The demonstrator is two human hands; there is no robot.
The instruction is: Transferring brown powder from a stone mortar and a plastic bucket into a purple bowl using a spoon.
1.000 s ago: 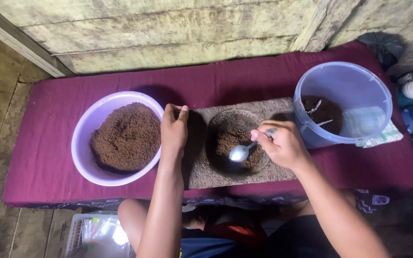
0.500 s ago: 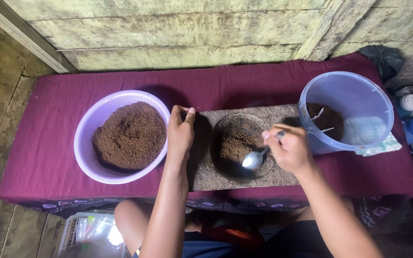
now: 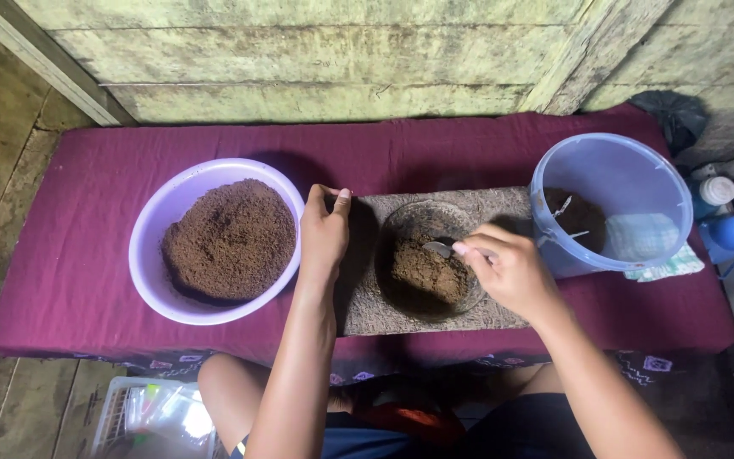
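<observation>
- I am counting two bare hands working over a low table (image 3: 70, 280) draped in a maroon cloth, against a weathered wooden wall.
- My right hand (image 3: 511, 272) is gripping one metal spoon (image 3: 437, 248), its fingers (image 3: 479, 248) pinching the handle while the bowl of the spoon is dipping into brown powder.
- That powder is sitting in one clear glass bowl (image 3: 431, 268), which is resting on one rough grey-brown slab (image 3: 435, 314) at the middle of the table.
- My left hand (image 3: 324, 234) is lying on the slab's left end, just beside the glass bowl, fingers pressed together and curling over the far edge; it is holding nothing else.
- One lilac plastic basin (image 3: 150, 255), heaped with the same brown powder, is standing to the left, close to the left hand.
- One pale blue bucket (image 3: 613, 170) is standing to the right, touching the slab's right end, with a little dark powder at its bottom.
- Beyond the table's right end, one blue bottle (image 3: 728, 234) and one white-capped container (image 3: 718, 190) are standing on the floor.
</observation>
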